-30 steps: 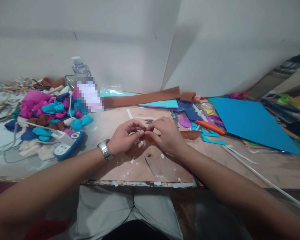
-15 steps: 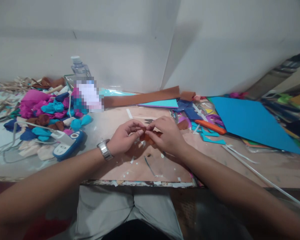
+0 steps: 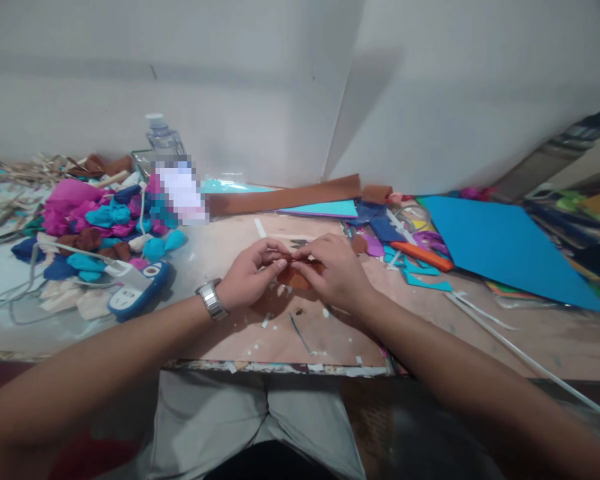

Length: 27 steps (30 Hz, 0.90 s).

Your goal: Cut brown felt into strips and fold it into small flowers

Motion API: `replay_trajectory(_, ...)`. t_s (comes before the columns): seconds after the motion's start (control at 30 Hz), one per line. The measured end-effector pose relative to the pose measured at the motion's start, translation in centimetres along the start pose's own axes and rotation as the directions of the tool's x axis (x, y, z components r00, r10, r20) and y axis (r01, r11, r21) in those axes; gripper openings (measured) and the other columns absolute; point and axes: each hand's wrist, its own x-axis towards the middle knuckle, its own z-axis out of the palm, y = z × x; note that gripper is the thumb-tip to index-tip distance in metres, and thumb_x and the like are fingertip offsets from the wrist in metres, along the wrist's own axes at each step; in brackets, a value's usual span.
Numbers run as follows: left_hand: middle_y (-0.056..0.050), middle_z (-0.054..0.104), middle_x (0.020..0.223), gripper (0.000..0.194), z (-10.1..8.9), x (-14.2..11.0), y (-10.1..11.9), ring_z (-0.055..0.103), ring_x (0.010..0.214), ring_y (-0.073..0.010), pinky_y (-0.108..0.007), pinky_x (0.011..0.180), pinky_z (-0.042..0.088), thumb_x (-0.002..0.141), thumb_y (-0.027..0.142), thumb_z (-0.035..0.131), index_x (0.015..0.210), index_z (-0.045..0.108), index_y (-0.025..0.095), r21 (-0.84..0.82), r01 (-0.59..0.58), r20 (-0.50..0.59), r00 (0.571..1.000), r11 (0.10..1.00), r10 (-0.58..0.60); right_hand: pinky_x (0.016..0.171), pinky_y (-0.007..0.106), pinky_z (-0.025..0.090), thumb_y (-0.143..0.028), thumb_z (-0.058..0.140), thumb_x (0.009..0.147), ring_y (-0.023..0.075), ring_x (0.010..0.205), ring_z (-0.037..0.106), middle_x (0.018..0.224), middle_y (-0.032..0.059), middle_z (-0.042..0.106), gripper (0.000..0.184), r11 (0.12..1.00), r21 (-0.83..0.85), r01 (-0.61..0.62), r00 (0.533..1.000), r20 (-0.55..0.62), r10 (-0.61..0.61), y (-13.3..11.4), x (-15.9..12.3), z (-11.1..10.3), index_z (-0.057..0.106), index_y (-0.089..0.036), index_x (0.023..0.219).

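Both hands meet over the wooden board [image 3: 250,340], fingertips almost touching. My left hand [image 3: 255,270], with a metal watch on its wrist, pinches the edge of a brown piece of crepe paper [image 3: 300,277]. My right hand [image 3: 333,270] grips the same paper between thumb and fingers, covering its right part. The paper looks gathered at the fingertips and hangs slightly fanned below them. Just beyond the fingers lies a pair of small scissors [image 3: 298,244], partly hidden by my hands. White scraps and a thin dark strip [image 3: 300,332] lie beneath the hands.
At left is a heap of crumpled coloured paper [image 3: 105,213], with a blue power socket [image 3: 140,293] and its cable in front. A bottle [image 3: 164,137] and a blurred phone [image 3: 183,190] stand behind. Rightward lie an orange cutter [image 3: 423,256] and a blue sheet [image 3: 510,247].
The brown paper between my hands has turned slightly and shows a broader, flatter face below the fingers. Both hands stay in nearly the same place.
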Motion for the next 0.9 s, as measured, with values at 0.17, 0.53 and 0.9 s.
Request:
replay_trajectory(0.17,-0.005,0.071,0.101,0.03,0.27,-0.08,-0.08,0.069,0.09,-0.0152,-0.028,0.081,0.053,0.097,0.044,0.069,0.109,0.059,0.019,-0.036,0.019,0.032,0.999,0.999,-0.018,0.09,0.042,0.041,-0.027,0.075,0.093,0.0245,0.091,0.065,0.09,0.0032,0.078,0.005,1.0,-0.002,0.001,1.0,0.013,-0.001,0.04,0.02,0.04,0.074,-0.022,0.094)
replay_trajectory(0.53,-0.01,0.072,0.112,0.031,-0.12,0.12,0.44,0.069,0.093,-0.0189,-0.031,0.083,0.056,0.09,0.044,0.077,0.102,0.071,0.016,0.031,0.032,-0.041,0.999,0.999,-0.031,0.093,0.043,0.04,-0.029,0.071,0.096,0.0255,0.094,0.065,0.095,0.0048,0.076,0.006,0.998,0.029,-0.048,0.998,0.034,0.047,-0.22,-0.08,0.12,0.071,-0.023,0.096)
replay_trajectory(0.9,-0.006,0.067,0.106,0.034,0.1,0.15,-0.14,0.068,0.099,-0.0174,-0.03,0.088,0.055,0.091,0.038,0.077,0.112,0.058,0.019,-0.013,0.036,-0.012,0.999,0.999,-0.037,0.099,0.044,0.04,-0.024,0.06,0.101,0.0272,0.107,0.064,0.113,0.007,0.076,0.017,0.998,0.07,-0.005,0.995,0.103,-0.003,-0.4,-0.09,0.12,0.07,-0.023,0.114)
